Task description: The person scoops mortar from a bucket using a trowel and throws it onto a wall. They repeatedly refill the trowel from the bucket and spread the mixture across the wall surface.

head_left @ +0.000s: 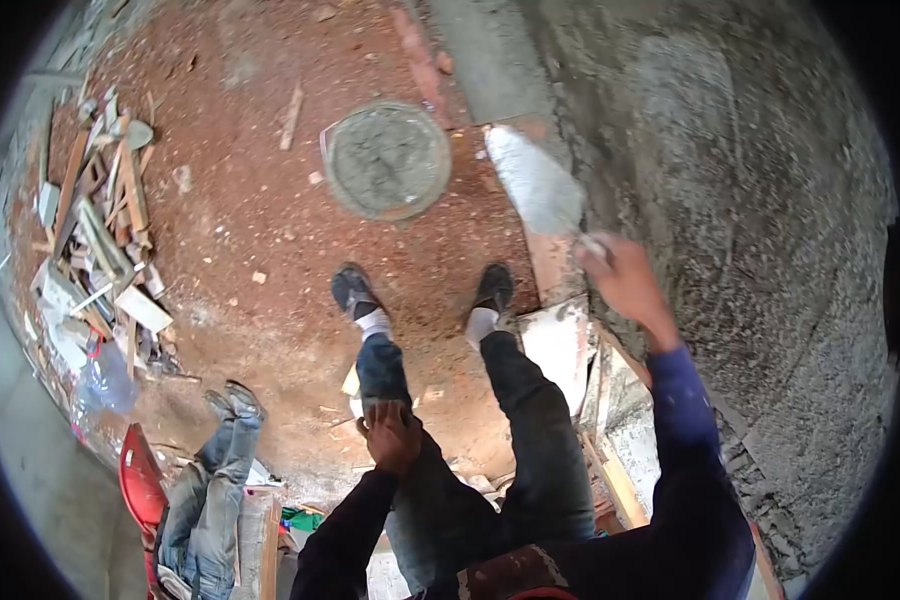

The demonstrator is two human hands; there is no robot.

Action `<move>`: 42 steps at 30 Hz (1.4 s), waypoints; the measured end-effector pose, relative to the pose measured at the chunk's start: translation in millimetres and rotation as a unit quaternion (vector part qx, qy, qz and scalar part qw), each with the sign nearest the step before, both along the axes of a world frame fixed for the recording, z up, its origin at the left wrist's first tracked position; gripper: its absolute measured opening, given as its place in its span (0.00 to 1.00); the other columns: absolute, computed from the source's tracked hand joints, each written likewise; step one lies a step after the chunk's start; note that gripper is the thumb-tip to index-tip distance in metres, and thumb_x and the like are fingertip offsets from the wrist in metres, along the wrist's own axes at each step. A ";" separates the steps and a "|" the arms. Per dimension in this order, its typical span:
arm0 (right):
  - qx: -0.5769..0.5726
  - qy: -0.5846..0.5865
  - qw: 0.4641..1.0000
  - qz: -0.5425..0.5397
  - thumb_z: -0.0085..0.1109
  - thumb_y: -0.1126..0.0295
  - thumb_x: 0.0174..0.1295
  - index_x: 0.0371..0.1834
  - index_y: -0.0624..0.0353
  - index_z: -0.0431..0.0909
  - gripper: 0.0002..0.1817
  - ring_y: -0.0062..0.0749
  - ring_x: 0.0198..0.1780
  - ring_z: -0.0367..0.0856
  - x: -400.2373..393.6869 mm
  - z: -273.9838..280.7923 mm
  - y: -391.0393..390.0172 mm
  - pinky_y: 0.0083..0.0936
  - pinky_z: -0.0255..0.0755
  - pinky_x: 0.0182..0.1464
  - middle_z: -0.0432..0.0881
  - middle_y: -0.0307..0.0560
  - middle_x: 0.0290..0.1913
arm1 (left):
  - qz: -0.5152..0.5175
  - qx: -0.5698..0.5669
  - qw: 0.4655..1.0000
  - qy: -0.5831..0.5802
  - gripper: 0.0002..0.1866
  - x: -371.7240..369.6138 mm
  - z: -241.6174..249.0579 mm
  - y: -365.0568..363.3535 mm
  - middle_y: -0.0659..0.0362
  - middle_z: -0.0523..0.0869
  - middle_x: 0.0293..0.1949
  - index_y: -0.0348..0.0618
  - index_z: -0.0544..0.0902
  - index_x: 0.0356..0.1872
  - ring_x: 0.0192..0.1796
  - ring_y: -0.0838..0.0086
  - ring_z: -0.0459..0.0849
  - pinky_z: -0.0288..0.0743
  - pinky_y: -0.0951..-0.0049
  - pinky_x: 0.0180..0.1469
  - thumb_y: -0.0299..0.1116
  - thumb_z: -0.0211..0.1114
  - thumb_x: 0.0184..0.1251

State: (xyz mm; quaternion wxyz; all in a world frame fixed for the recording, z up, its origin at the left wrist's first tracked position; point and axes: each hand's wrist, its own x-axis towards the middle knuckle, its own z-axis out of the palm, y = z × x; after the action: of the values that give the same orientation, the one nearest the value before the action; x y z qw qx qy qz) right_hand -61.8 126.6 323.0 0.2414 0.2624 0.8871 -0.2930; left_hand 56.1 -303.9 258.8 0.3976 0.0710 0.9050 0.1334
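Observation:
My right hand [625, 285] is wrapped round the handle of a trowel [537, 180], whose pale blade points up and left over the edge of the concrete. My left hand [391, 437] rests on my left knee with its fingers curled; whether anything is under them is hidden. A round pan of wet mortar [388, 160] stands on the reddish ground, left of the trowel blade. Rough grey cement [750, 230] covers the surface to the right of my right hand.
Scrap wood and debris [105, 220] lie heaped at the left, with a clear plastic bottle [110, 378] below. Another person's legs [217, 490] and a red chair [142, 480] are at the lower left. Boards [620, 480] lie beside my right leg.

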 end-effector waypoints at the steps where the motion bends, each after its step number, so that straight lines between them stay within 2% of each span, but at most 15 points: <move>1: 0.011 0.013 0.999 0.039 0.56 0.57 0.66 0.41 0.65 0.80 0.18 0.59 0.40 0.82 -17.9 -38.4 -21.2 0.49 0.73 0.47 0.81 0.63 0.34 | 0.014 -0.012 0.999 -0.047 0.13 -12.9 5.2 -2.3 0.55 0.79 0.47 0.47 0.79 0.41 0.57 0.56 0.73 0.57 0.41 0.63 0.36 0.64 0.54; 2: 0.074 -0.017 0.991 0.114 0.53 0.59 0.67 0.38 0.64 0.79 0.17 0.61 0.43 0.82 -31.7 -83.5 -34.5 0.52 0.74 0.48 0.82 0.64 0.39 | 0.020 -0.008 0.999 -0.043 0.14 -15.5 5.7 -9.7 0.55 0.79 0.47 0.47 0.79 0.42 0.57 0.56 0.74 0.57 0.41 0.63 0.36 0.64 0.55; 6: 0.153 -0.048 0.974 0.158 0.48 0.65 0.66 0.36 0.63 0.84 0.15 0.61 0.44 0.84 -120.3 -216.3 -94.9 0.50 0.78 0.46 0.85 0.60 0.41 | 0.032 0.032 0.999 -0.002 0.13 -28.3 4.6 -34.3 0.56 0.80 0.46 0.47 0.79 0.43 0.56 0.57 0.75 0.57 0.43 0.64 0.35 0.64 0.55; 9: 0.022 0.042 0.997 -0.068 0.48 0.63 0.66 0.41 0.65 0.84 0.17 0.61 0.45 0.84 -96.9 -386.5 -128.0 0.48 0.79 0.48 0.85 0.62 0.44 | 0.029 0.028 0.999 -0.020 0.13 -29.4 -0.1 -49.6 0.56 0.80 0.45 0.47 0.80 0.43 0.56 0.58 0.75 0.57 0.45 0.64 0.35 0.64 0.56; 10: 0.017 -0.102 0.990 0.091 0.50 0.58 0.66 0.43 0.65 0.83 0.21 0.62 0.47 0.83 -127.7 -277.0 -138.7 0.48 0.77 0.51 0.84 0.67 0.45 | 0.035 0.030 0.999 -0.015 0.12 -32.4 0.7 -51.3 0.56 0.81 0.45 0.46 0.80 0.41 0.56 0.58 0.75 0.57 0.45 0.65 0.35 0.64 0.56; 13: 0.029 -0.080 0.996 0.025 0.52 0.52 0.66 0.45 0.63 0.82 0.23 0.63 0.46 0.83 -88.5 -299.8 -144.7 0.50 0.76 0.51 0.84 0.68 0.42 | 0.041 0.041 0.997 -0.041 0.12 -41.4 2.7 -57.5 0.56 0.81 0.44 0.46 0.80 0.42 0.56 0.58 0.75 0.57 0.45 0.65 0.34 0.64 0.56; 14: 0.026 -0.089 0.996 0.019 0.52 0.52 0.66 0.45 0.63 0.82 0.23 0.63 0.46 0.83 -75.1 -289.6 -150.8 0.50 0.76 0.51 0.84 0.68 0.42 | 0.035 0.038 0.997 -0.050 0.12 -40.8 6.8 -61.9 0.56 0.81 0.44 0.46 0.80 0.42 0.56 0.58 0.75 0.57 0.45 0.65 0.34 0.64 0.56; 16: -0.009 0.018 0.998 -0.052 0.53 0.50 0.66 0.47 0.62 0.81 0.24 0.63 0.46 0.82 -67.5 -264.9 -155.7 0.50 0.76 0.50 0.83 0.69 0.40 | 0.016 0.041 0.999 -0.032 0.12 -46.4 1.5 -62.1 0.56 0.81 0.44 0.46 0.80 0.42 0.55 0.58 0.75 0.56 0.45 0.65 0.34 0.65 0.56; 19: 0.015 -0.030 0.995 -0.095 0.51 0.53 0.68 0.50 0.64 0.80 0.24 0.65 0.38 0.83 -58.0 -231.6 -163.8 0.50 0.76 0.46 0.83 0.68 0.34 | 0.016 0.046 0.998 -0.043 0.13 -54.1 3.0 -61.7 0.56 0.81 0.44 0.46 0.81 0.43 0.55 0.58 0.75 0.56 0.45 0.65 0.34 0.64 0.56; 22: 0.017 -0.028 0.996 -0.086 0.50 0.51 0.67 0.48 0.61 0.81 0.24 0.62 0.45 0.83 -54.5 -249.2 -163.3 0.52 0.75 0.51 0.84 0.67 0.38 | 0.014 0.043 0.998 -0.051 0.12 -57.1 2.0 -60.8 0.56 0.81 0.44 0.46 0.81 0.43 0.55 0.58 0.76 0.56 0.45 0.65 0.34 0.64 0.56; 25: 0.051 -0.075 0.995 -0.046 0.49 0.52 0.68 0.48 0.62 0.81 0.23 0.63 0.45 0.83 -64.9 -260.1 -156.9 0.52 0.75 0.52 0.84 0.66 0.37 | -0.011 0.035 0.999 -0.040 0.12 -55.6 1.9 -59.9 0.56 0.81 0.44 0.46 0.81 0.43 0.55 0.58 0.76 0.57 0.46 0.63 0.33 0.64 0.56; 34: 0.046 0.009 0.997 -0.064 0.50 0.53 0.67 0.43 0.60 0.82 0.21 0.61 0.43 0.83 -59.5 -271.5 -145.5 0.51 0.76 0.49 0.84 0.66 0.37 | -0.007 0.025 1.000 0.000 0.13 -39.4 1.7 -44.1 0.57 0.81 0.42 0.47 0.80 0.41 0.54 0.59 0.76 0.58 0.48 0.62 0.35 0.65 0.55; 38: 0.014 0.014 1.000 0.024 0.57 0.54 0.63 0.42 0.58 0.83 0.18 0.59 0.35 0.84 -54.6 -225.9 -145.7 0.49 0.77 0.39 0.84 0.60 0.31 | -0.015 0.008 1.000 0.001 0.13 -17.5 -4.4 -35.8 0.56 0.81 0.43 0.49 0.79 0.41 0.55 0.59 0.75 0.58 0.48 0.62 0.38 0.65 0.55; 40: -0.008 0.122 0.991 -0.049 0.57 0.63 0.60 0.37 0.63 0.79 0.13 0.60 0.35 0.83 -51.5 -170.8 -158.6 0.51 0.77 0.37 0.82 0.62 0.27 | -0.031 -0.019 0.999 0.005 0.13 -8.7 -5.3 -23.3 0.55 0.81 0.45 0.50 0.80 0.41 0.57 0.58 0.75 0.59 0.47 0.62 0.39 0.64 0.55; 42: -0.105 0.163 0.980 -0.047 0.60 0.63 0.60 0.34 0.63 0.80 0.13 0.60 0.35 0.84 -53.8 -113.5 -163.7 0.49 0.77 0.38 0.83 0.62 0.27 | -0.045 -0.062 0.997 0.011 0.12 -4.0 -9.7 -10.8 0.55 0.82 0.45 0.50 0.81 0.41 0.56 0.57 0.75 0.61 0.45 0.61 0.37 0.63 0.55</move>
State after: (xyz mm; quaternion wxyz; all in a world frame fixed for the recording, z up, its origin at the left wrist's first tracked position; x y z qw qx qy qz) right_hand -115.6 -37.0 209.5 0.1053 0.2260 0.8657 -0.4341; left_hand 52.1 -314.7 249.1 0.3968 0.0881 0.9118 0.0585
